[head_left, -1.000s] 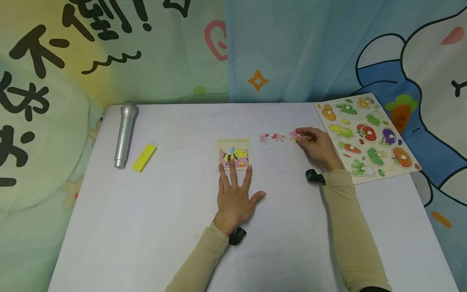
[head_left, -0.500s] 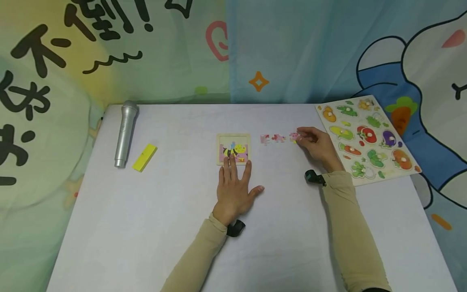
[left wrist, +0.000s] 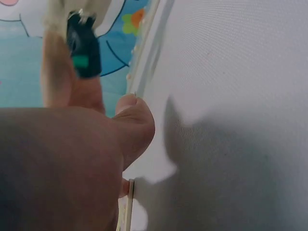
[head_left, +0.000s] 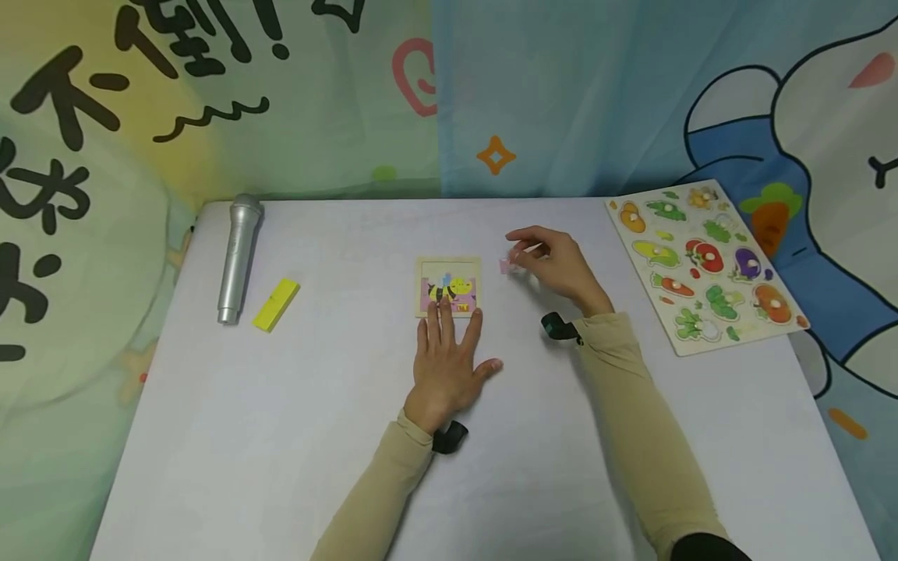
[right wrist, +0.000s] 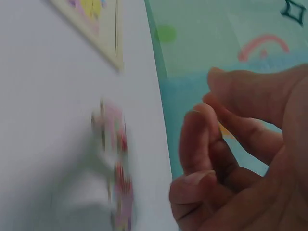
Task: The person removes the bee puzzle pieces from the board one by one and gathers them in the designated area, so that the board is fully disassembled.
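Observation:
The left hand [head_left: 445,366] lies with straight fingers on the near edge of a small wooden puzzle frame [head_left: 449,263]. A bee picture fills the frame's lower part. In the left wrist view the thumb [left wrist: 137,125] sticks out over the table. The right hand [head_left: 557,265] hovers over the loose pink jigsaw pieces right of the frame, fingers loosely bent. No piece shows between its fingertips in the right wrist view. One pink piece [head_left: 504,266] shows past those fingers; the others are hidden in the head view. Below the hand, blurred, lie two pieces [right wrist: 113,122].
A vegetable puzzle board [head_left: 701,265] lies at the right back corner of the white table [head_left: 281,436]. On the left are a silver microphone [head_left: 240,261] and a yellow block [head_left: 277,305]. A printed curtain [head_left: 547,93] hangs behind the table.
The right hand has left the rightmost pink piece and moved left over the row. Earlier, the frame shifted slightly away from the person under the left hand, which has stayed on it.

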`<action>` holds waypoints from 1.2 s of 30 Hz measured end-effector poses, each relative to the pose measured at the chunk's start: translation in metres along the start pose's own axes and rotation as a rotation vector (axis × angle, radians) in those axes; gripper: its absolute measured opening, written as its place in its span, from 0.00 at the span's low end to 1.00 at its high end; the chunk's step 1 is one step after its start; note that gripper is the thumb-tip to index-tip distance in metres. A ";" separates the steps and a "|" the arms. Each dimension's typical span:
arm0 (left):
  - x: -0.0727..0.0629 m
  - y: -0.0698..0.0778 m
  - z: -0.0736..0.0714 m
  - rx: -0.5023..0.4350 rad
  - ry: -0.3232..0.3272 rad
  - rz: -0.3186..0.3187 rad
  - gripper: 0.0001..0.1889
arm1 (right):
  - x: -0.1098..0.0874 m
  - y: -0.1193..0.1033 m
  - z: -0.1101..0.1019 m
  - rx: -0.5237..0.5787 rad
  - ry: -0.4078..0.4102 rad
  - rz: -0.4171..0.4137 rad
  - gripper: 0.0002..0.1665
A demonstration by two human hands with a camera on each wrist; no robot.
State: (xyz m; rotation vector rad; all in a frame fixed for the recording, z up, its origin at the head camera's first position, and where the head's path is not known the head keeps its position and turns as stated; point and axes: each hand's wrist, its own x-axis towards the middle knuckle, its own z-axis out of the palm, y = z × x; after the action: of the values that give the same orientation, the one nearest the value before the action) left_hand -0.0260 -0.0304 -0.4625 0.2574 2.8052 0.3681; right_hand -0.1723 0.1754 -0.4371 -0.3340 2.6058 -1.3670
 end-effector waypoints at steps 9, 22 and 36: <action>0.002 -0.004 -0.001 -0.011 -0.033 -0.013 0.49 | 0.033 -0.037 0.049 -0.123 -0.257 -0.057 0.20; 0.004 -0.008 0.002 -0.004 -0.067 -0.015 0.45 | 0.051 -0.065 0.091 -0.276 -0.427 -0.035 0.10; 0.003 -0.007 0.000 0.015 -0.058 -0.010 0.43 | 0.051 -0.063 0.096 -0.252 -0.419 -0.023 0.09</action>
State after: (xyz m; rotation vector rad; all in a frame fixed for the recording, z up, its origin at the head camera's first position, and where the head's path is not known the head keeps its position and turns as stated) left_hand -0.0293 -0.0366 -0.4650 0.2531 2.7517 0.3323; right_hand -0.1889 0.0509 -0.4414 -0.6140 2.4169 -0.8556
